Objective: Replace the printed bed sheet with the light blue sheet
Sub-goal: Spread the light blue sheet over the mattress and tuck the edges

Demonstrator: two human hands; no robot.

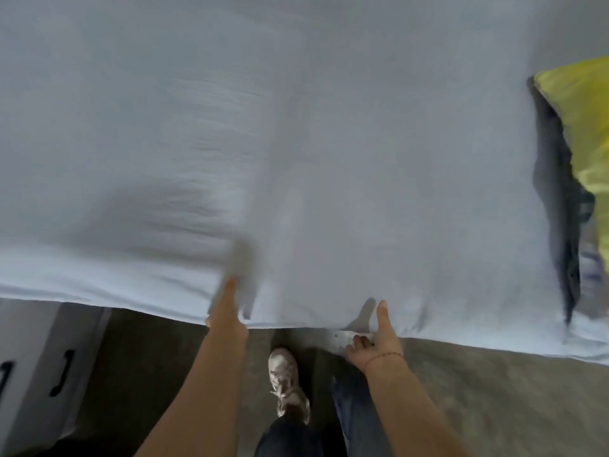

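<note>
Fabric fills nearly everything from 9 through 12 to 3 o'clock: the light blue sheet [296, 127] lies spread across the bed. Its near hem hangs over the edge toward 6 o'clock, and soft ripples show left of centre. Grey floor [478, 397] runs along the bottom from 4 to 7 o'clock. A white drawer unit [29, 367] with black handles stands at 8 o'clock. At 3 o'clock a yellow cloth [583, 127] shows at the sheet's right side, with dark fabric [560, 192] bunched against it; whether either is the printed sheet I cannot tell.

The left hand [227, 313] pinches the hem just left of centre, thumb on top and fingers hidden beneath. The right hand [375, 338], near it at 5 o'clock, has its thumb laid up against the hem and its fingers curled underneath, gripping the edge. A pale shoe [285, 380] shows between the forearms.

The step in hand looks like drawing the near side taut. To do it well, both hands should pull evenly outward and down so the ripples flatten. They should then spread apart along the hem to keep the overhang level before tucking.
</note>
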